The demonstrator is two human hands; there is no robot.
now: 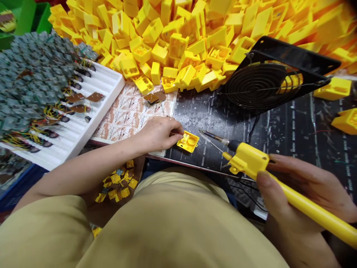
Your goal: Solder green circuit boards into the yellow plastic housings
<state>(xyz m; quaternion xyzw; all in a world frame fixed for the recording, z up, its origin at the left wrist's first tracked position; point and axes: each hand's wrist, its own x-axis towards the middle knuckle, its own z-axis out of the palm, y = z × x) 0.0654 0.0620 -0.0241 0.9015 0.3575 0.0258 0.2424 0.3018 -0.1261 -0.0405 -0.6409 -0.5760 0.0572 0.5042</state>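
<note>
My right hand (295,190) is wrapped round a yellow soldering iron (251,160) with a thin feed tube beside its tip. The tip points left, a little apart from a small open yellow plastic casing (188,142) lying on the black bench surface. At that casing's left edge is my left hand (158,132), its thumb and fingers pinched together. A thin, dark reddish bit shows between those fingers, too small to name. A brown circuit board (153,97) with wires lies behind my left hand.
Yellow housings (178,44) are heaped along the back. A black fan (256,87) with a wire guard stands at right. On the left, a white foam tray (108,93) bears many grey wired parts (33,78). Yellow pieces (115,178) lie below the bench edge.
</note>
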